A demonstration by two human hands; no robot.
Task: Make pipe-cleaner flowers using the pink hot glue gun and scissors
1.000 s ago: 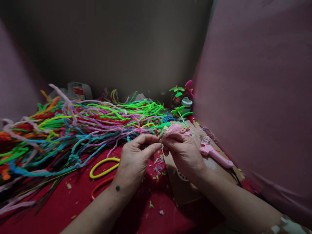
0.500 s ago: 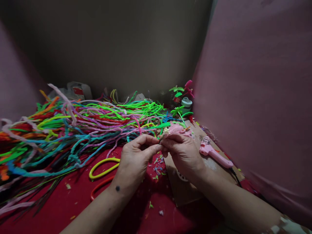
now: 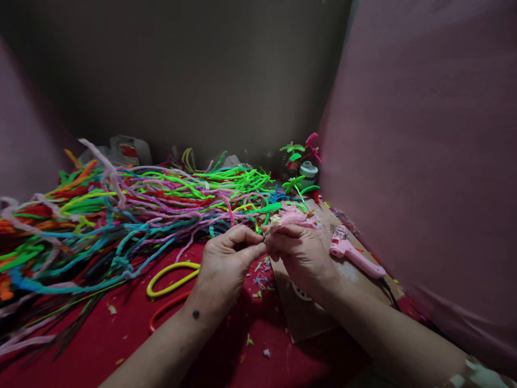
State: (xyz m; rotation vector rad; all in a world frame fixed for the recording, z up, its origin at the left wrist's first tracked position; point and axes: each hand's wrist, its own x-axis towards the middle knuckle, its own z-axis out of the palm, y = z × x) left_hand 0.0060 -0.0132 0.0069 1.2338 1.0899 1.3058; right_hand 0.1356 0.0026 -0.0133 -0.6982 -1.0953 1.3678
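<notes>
My left hand point(image 3: 228, 258) is pinched closed at the centre, its thumb and index fingertips meeting those of my right hand point(image 3: 302, 253). Between the fingertips is a small thin piece, too small and dim to name. Just beyond my right fingers lies a bundle of pink fuzzy pieces point(image 3: 297, 215) with a pale yellow tip beside it; whether my right hand touches it cannot be told. Left of my hands spreads a large heap of coloured fuzzy stems point(image 3: 161, 199). A pink glue gun point(image 3: 355, 256) rests to the right of my right hand.
A cardboard sheet point(image 3: 301, 323) lies under the glue gun, on a red cloth point(image 3: 141, 350) strewn with fuzzy scraps. Yellow point(image 3: 169, 291) and red loops lie left. Behind stand green fuzzy flowers point(image 3: 293, 185) and a small jar point(image 3: 308, 171). Pink sheeting point(image 3: 424, 151) rises at right.
The fingertips of both hands have shifted slightly, and the small piece between them shows less. The pale yellow tip beyond my right fingers is a little more visible.
</notes>
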